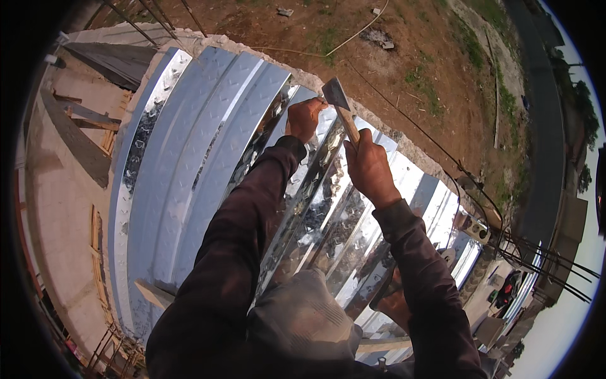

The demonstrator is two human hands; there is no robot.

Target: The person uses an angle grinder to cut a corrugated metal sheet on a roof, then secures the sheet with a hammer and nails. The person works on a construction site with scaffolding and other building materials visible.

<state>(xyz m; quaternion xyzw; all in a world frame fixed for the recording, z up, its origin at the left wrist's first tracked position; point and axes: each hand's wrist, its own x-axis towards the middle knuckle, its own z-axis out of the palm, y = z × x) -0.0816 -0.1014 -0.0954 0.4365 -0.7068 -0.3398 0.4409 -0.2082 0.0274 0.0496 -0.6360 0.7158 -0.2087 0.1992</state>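
Note:
Ribbed, shiny metal decking [189, 151] spreads under me, its far edge lying along a rough concrete rim. My right hand [371, 167] is wrapped round the wooden handle of a hammer [336, 95], whose dark metal head is raised near the decking's far edge. Just left of the hammer head, my left hand [305, 119] is closed in a pinch at that edge. Whatever its fingertips hold is too small to make out. Both forearms reach forward in dark sleeves.
Steel rods [131, 24] stick up at the far left. A power socket strip [472, 228] with black cables lies at the right. Beyond the concrete rim [404, 142], brown dirt ground [429, 44] lies lower down. Concrete beams [66, 136] stand left.

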